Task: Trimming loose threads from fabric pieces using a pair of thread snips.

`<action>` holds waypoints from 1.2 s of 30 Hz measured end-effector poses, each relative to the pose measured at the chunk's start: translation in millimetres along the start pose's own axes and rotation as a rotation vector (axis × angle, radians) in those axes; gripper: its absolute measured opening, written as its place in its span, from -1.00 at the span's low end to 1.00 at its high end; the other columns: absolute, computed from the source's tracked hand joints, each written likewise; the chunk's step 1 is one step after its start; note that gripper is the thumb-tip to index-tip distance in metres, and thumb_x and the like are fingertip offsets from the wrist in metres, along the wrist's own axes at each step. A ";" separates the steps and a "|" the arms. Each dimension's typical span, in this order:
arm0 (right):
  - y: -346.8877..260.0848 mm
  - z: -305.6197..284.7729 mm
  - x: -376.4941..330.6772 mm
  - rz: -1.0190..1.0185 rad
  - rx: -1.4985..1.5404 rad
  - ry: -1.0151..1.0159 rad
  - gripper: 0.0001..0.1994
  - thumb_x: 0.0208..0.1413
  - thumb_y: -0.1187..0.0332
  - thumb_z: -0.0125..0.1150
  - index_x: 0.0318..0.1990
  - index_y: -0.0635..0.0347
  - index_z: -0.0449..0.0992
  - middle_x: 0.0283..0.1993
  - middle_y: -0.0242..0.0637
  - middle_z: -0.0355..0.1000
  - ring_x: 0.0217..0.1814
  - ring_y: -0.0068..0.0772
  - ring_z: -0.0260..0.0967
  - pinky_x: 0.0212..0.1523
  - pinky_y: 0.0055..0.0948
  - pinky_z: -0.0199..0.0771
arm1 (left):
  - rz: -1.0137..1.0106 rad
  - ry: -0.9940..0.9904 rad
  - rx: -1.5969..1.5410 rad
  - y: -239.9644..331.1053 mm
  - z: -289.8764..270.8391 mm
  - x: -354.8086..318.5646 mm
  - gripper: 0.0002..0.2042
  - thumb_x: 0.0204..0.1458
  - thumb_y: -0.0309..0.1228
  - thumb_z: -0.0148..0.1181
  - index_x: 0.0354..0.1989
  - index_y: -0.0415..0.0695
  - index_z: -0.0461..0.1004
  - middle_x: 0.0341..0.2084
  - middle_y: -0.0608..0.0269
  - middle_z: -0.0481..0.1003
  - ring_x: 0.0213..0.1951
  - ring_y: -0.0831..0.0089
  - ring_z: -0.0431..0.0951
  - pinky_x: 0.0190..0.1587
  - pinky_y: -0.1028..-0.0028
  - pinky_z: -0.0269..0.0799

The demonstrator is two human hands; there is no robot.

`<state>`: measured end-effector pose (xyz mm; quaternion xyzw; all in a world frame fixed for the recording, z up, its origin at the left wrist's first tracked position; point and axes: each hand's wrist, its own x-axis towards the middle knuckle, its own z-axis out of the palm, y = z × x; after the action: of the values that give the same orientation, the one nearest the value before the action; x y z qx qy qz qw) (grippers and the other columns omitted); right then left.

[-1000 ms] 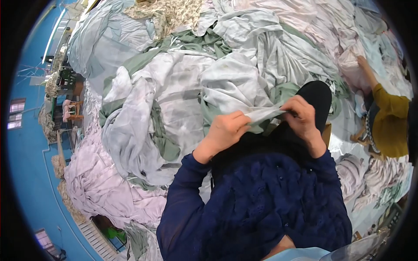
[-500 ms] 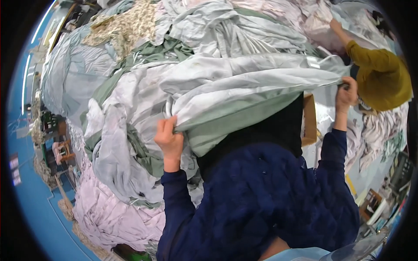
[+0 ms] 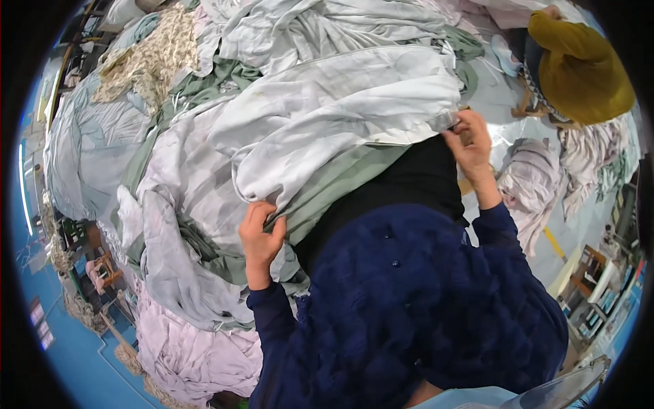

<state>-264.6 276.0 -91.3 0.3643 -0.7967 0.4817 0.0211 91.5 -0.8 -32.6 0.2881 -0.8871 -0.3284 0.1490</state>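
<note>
A large pale grey-white fabric sheet (image 3: pixel 347 102) with a sage-green side (image 3: pixel 347 177) lies across the front of me, bunched into long folds. My left hand (image 3: pixel 261 238) pinches its near edge, fingers closed on the cloth. At the sheet's right corner, my right hand (image 3: pixel 471 140) grips the edge between thumb and fingers. Between the two hands the edge runs slanting, higher on the right. The left part of the sheet merges with crumpled grey and green cloth (image 3: pixel 180 252), so where it ends there is hidden.
Heaps of loose cloth surround me: a floral piece (image 3: pixel 153 54) at the far left, pale pink fabric (image 3: pixel 197 341) at the near left, a striped bundle (image 3: pixel 531 170) on the right. A person in a mustard top (image 3: pixel 586 65) bends at the far right beside a wooden stool (image 3: pixel 528 102).
My right hand has moved left, bringing the sheet's right corner nearer to my left hand. The cloth between them hangs looser. The co-worker's arm has drawn up and away.
</note>
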 end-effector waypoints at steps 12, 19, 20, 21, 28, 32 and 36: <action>-27.0 29.5 -14.3 -0.149 -0.136 -0.077 -0.72 -0.24 0.63 0.27 -0.28 0.16 0.53 -0.35 -0.22 0.40 -0.38 -0.15 0.42 -0.40 -0.38 0.42 | -0.053 0.339 0.096 -5.8 15.9 -17.2 -0.82 -0.25 -0.71 0.11 -0.41 -0.27 0.43 -0.39 0.08 0.45 -0.36 0.26 0.43 -0.33 0.46 0.31; -20.4 23.5 -20.6 -0.176 -0.128 -0.018 -0.77 -0.24 0.65 0.26 -0.34 0.24 0.50 -0.41 -0.18 0.40 -0.41 -0.14 0.42 -0.42 -0.37 0.42 | -0.138 0.586 0.040 -12.5 32.4 -29.2 -0.71 -0.15 -0.74 0.06 -0.18 -0.34 0.46 -0.33 0.20 0.47 -0.28 0.44 0.45 -0.19 0.54 0.35; -19.9 23.5 -20.4 -0.175 -0.126 -0.019 -0.77 -0.24 0.65 0.26 -0.34 0.24 0.50 -0.41 -0.18 0.40 -0.41 -0.14 0.42 -0.42 -0.37 0.42 | -0.139 0.585 0.042 -15.5 32.7 -30.1 -0.71 -0.15 -0.74 0.06 -0.18 -0.34 0.46 -0.33 0.20 0.47 -0.28 0.44 0.45 -0.19 0.54 0.35; -20.7 23.9 -21.1 -0.180 -0.137 -0.001 -0.76 -0.26 0.67 0.26 -0.34 0.24 0.50 -0.41 -0.18 0.40 -0.41 -0.15 0.42 -0.42 -0.37 0.42 | -0.140 0.590 0.046 -18.6 30.2 -33.5 -0.70 -0.11 -0.74 0.06 -0.13 -0.35 0.45 -0.27 0.17 0.48 -0.26 0.43 0.47 -0.13 0.54 0.35; -10.6 6.2 -16.8 -0.133 -0.211 0.098 -0.74 -0.27 0.68 0.27 -0.34 0.22 0.48 -0.37 -0.15 0.44 -0.36 -0.13 0.44 -0.36 -0.37 0.46 | -0.157 0.719 0.130 -26.4 30.2 -33.0 -0.71 -0.06 -0.69 0.10 -0.10 -0.36 0.47 -0.26 0.10 0.54 -0.25 0.37 0.52 -0.12 0.49 0.41; -0.8 -5.2 -8.3 -0.100 -0.314 0.206 -0.84 -0.15 0.63 0.25 -0.38 0.19 0.48 -0.43 -0.22 0.42 -0.47 -0.25 0.40 -0.42 -0.46 0.41 | -0.156 0.764 0.204 -34.0 23.7 -30.7 -0.74 -0.06 -0.70 0.14 -0.13 -0.35 0.49 -0.30 0.09 0.55 -0.29 0.37 0.53 -0.16 0.49 0.44; 9.4 -18.5 -5.5 -0.062 -0.366 0.212 -0.87 -0.08 0.60 0.26 -0.36 0.19 0.48 -0.45 -0.26 0.41 -0.49 -0.37 0.38 -0.43 -0.48 0.40 | -0.154 0.801 0.121 -48.1 25.9 -32.5 -0.75 -0.04 -0.67 0.20 -0.13 -0.35 0.49 -0.31 0.12 0.56 -0.29 0.38 0.55 -0.13 0.47 0.46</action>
<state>-272.1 296.0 -90.5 0.3260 -0.8526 0.3638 0.1854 125.2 2.1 -86.4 0.4668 -0.7526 -0.1474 0.4404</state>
